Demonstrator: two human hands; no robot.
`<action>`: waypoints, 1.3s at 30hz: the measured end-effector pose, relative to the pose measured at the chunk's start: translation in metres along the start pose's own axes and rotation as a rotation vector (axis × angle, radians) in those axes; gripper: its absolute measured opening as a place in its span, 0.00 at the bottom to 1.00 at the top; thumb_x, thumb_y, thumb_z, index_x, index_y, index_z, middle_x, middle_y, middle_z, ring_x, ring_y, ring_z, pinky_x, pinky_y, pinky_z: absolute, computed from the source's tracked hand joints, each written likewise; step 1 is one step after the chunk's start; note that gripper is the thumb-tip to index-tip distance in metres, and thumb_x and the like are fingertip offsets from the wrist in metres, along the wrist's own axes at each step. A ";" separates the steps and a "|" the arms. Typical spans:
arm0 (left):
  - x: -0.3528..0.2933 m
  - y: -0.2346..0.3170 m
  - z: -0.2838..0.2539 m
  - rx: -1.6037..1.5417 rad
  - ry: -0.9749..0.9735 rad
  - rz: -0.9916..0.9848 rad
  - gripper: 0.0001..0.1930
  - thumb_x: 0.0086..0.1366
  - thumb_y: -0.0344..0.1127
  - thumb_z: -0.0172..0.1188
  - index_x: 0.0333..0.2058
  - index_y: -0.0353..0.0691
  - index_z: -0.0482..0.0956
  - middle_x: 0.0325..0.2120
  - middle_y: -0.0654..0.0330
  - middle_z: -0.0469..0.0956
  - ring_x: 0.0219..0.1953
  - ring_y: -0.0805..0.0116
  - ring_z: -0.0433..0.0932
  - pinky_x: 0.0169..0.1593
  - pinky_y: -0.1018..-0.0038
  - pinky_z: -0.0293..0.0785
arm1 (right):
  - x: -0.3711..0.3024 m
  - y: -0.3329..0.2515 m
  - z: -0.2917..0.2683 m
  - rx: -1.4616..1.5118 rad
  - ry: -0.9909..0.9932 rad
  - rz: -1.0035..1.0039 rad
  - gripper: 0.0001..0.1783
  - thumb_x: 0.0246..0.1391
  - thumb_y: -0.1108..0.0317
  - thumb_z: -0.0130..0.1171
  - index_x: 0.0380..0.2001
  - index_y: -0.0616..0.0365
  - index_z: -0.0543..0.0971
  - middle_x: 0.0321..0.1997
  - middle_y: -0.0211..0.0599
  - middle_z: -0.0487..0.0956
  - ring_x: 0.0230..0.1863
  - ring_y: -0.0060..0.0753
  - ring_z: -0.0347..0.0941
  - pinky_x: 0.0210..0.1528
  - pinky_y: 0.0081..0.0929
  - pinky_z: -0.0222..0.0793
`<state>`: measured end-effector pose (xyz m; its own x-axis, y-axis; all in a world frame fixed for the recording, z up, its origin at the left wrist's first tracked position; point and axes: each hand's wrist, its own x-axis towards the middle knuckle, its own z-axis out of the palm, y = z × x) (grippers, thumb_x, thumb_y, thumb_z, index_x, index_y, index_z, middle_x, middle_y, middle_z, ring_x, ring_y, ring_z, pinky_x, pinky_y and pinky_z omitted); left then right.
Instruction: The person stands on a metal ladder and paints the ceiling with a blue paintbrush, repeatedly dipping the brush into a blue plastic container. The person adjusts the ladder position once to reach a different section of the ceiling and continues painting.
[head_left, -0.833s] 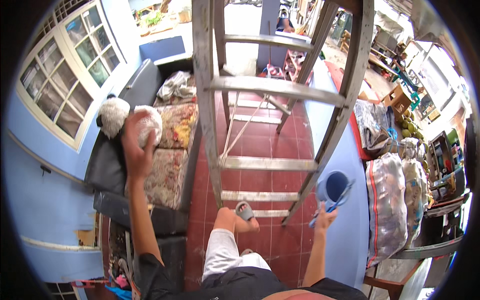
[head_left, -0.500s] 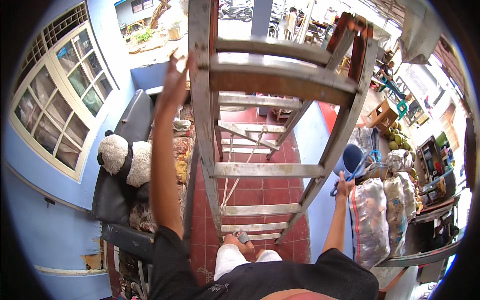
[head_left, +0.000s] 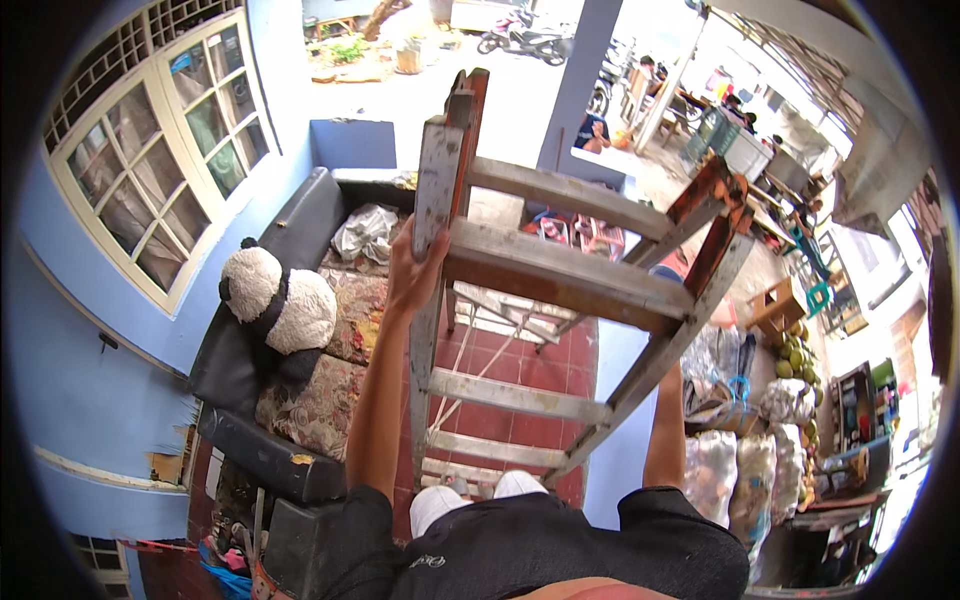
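A metal stepladder (head_left: pixel 570 270) with brown-stained top parts stands upright in front of me. My left hand (head_left: pixel 415 272) is closed round its left rail, just below the top. My right forearm (head_left: pixel 666 435) reaches up behind the right rail, which hides that hand and its fingers. A sliver of a blue bucket (head_left: pixel 665 272) shows behind the ladder's top, close to where my right arm points. Thin cords (head_left: pixel 458 372) hang between the ladder's front and back legs.
Left of the ladder is a black sofa (head_left: pixel 222 350) with floral cushions and a panda plush (head_left: pixel 283 300). Filled plastic sacks (head_left: pixel 708 470) and green fruits (head_left: pixel 797 355) lie beyond a low blue wall at right. Red tiles (head_left: pixel 500 365) cover the floor. People sit farther off.
My left hand has come down onto the left rail. The right hand, seen before with a blue handle, has moved forward behind the ladder, and the bucket with it. The view has shifted.
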<state>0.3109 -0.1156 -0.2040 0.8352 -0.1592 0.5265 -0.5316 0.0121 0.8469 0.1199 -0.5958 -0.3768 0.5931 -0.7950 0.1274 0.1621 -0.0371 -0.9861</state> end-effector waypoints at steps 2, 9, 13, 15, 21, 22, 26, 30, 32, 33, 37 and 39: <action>-0.005 -0.004 -0.003 0.026 0.101 0.072 0.29 0.67 0.55 0.56 0.50 0.31 0.75 0.36 0.55 0.80 0.42 0.68 0.76 0.47 0.69 0.72 | 0.013 0.000 0.011 -0.031 -0.008 -0.019 0.18 0.51 0.63 0.66 0.40 0.65 0.77 0.37 0.38 0.79 0.33 0.27 0.75 0.33 0.29 0.71; -0.019 -0.020 -0.014 0.068 0.131 -0.078 0.28 0.72 0.53 0.47 0.51 0.29 0.73 0.39 0.52 0.78 0.42 0.66 0.74 0.49 0.68 0.69 | 0.020 0.013 0.022 -0.093 0.036 -0.050 0.18 0.51 0.64 0.66 0.40 0.64 0.77 0.37 0.38 0.78 0.33 0.27 0.75 0.32 0.29 0.71; -0.025 -0.026 -0.014 -0.009 0.153 -0.142 0.30 0.73 0.54 0.47 0.55 0.29 0.71 0.43 0.52 0.77 0.47 0.66 0.73 0.52 0.69 0.68 | 0.018 0.015 0.019 -0.122 0.065 -0.070 0.17 0.51 0.64 0.66 0.40 0.64 0.77 0.37 0.37 0.78 0.32 0.27 0.75 0.32 0.29 0.72; -0.023 -0.022 -0.010 -0.058 0.145 -0.182 0.31 0.72 0.55 0.47 0.57 0.29 0.70 0.46 0.52 0.77 0.49 0.66 0.72 0.53 0.69 0.67 | 0.021 0.013 0.019 -0.137 0.083 -0.093 0.17 0.51 0.64 0.66 0.40 0.64 0.77 0.37 0.37 0.78 0.32 0.26 0.75 0.32 0.29 0.72; -0.038 -0.057 -0.003 0.124 0.133 -0.114 0.37 0.69 0.61 0.49 0.59 0.29 0.68 0.44 0.52 0.78 0.48 0.68 0.73 0.52 0.69 0.69 | 0.046 0.010 0.041 -0.257 0.076 -0.145 0.17 0.51 0.65 0.67 0.40 0.63 0.77 0.37 0.37 0.78 0.31 0.26 0.74 0.32 0.28 0.72; -0.042 -0.071 -0.004 0.221 0.156 -0.032 0.38 0.69 0.63 0.49 0.59 0.29 0.68 0.43 0.53 0.79 0.47 0.68 0.73 0.51 0.69 0.69 | 0.047 0.007 0.043 -0.305 0.091 -0.149 0.17 0.51 0.65 0.67 0.40 0.63 0.77 0.37 0.37 0.78 0.31 0.26 0.74 0.31 0.28 0.72; -0.030 -0.039 0.022 -0.188 0.001 -0.119 0.45 0.64 0.70 0.50 0.59 0.29 0.68 0.39 0.55 0.78 0.42 0.71 0.73 0.46 0.70 0.70 | 0.072 -0.029 -0.008 -0.863 0.293 -0.249 0.16 0.50 0.66 0.67 0.40 0.63 0.77 0.37 0.36 0.78 0.31 0.26 0.74 0.31 0.28 0.72; -0.032 -0.035 -0.032 -0.342 -0.145 -0.402 0.45 0.63 0.73 0.48 0.56 0.29 0.70 0.41 0.57 0.78 0.44 0.74 0.73 0.46 0.74 0.71 | 0.047 -0.108 0.047 0.030 0.140 0.004 0.15 0.55 0.66 0.67 0.41 0.60 0.74 0.24 0.25 0.73 0.22 0.18 0.67 0.24 0.21 0.65; -0.019 -0.021 -0.051 -0.306 -0.168 -0.453 0.45 0.65 0.72 0.44 0.56 0.29 0.70 0.44 0.55 0.77 0.47 0.69 0.73 0.50 0.71 0.69 | 0.034 -0.179 0.075 0.192 0.044 0.135 0.16 0.55 0.64 0.68 0.38 0.62 0.74 0.21 0.25 0.73 0.18 0.17 0.67 0.21 0.19 0.65; -0.023 -0.043 -0.058 -0.217 -0.144 -0.456 0.44 0.66 0.71 0.41 0.56 0.30 0.71 0.45 0.54 0.77 0.47 0.67 0.73 0.52 0.69 0.68 | 0.026 -0.209 0.088 0.138 0.010 0.111 0.17 0.55 0.63 0.68 0.37 0.62 0.74 0.22 0.26 0.74 0.18 0.18 0.68 0.20 0.19 0.64; -0.004 -0.099 -0.048 0.181 0.133 -0.260 0.39 0.71 0.66 0.36 0.56 0.31 0.71 0.50 0.49 0.74 0.53 0.57 0.71 0.59 0.62 0.64 | 0.066 -0.151 0.037 -0.366 0.070 -0.123 0.27 0.45 0.51 0.75 0.37 0.63 0.78 0.26 0.30 0.80 0.24 0.23 0.75 0.26 0.25 0.70; 0.072 0.051 -0.013 0.199 0.248 -0.027 0.35 0.71 0.62 0.42 0.57 0.31 0.69 0.54 0.46 0.71 0.59 0.51 0.68 0.63 0.58 0.61 | 0.068 -0.148 0.056 -0.396 0.070 -0.149 0.27 0.46 0.54 0.72 0.42 0.62 0.77 0.30 0.32 0.80 0.29 0.26 0.75 0.32 0.27 0.72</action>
<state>0.3460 -0.1137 -0.1218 0.8453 0.0885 0.5268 -0.5056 -0.1857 0.8425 0.1801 -0.6109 -0.2158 0.5287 -0.8023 0.2771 -0.0820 -0.3732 -0.9241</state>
